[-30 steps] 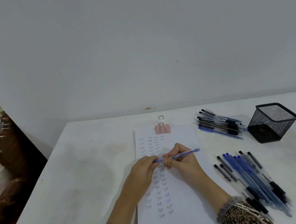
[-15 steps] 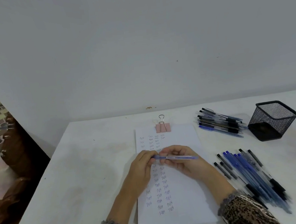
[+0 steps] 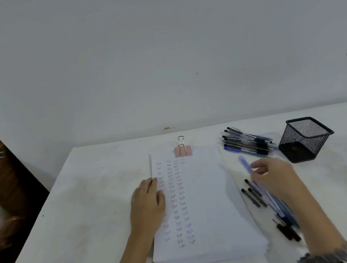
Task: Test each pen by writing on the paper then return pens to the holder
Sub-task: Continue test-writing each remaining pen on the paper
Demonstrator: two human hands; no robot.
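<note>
Right hand (image 3: 273, 176) around blue pen (image 3: 244, 163)

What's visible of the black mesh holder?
The black mesh holder is a square cup of black wire mesh, metal by its look, with a solid rim. It stands upright on the white table, far right, and no pens stick out of it. A pile of pens lies close beside it. The right hand, holding a blue pen, is near but not touching it.

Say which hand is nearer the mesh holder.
Right. The right hand, holding a blue pen, is left of the mesh holder; the left hand rests on the left edge of the paper.
</note>
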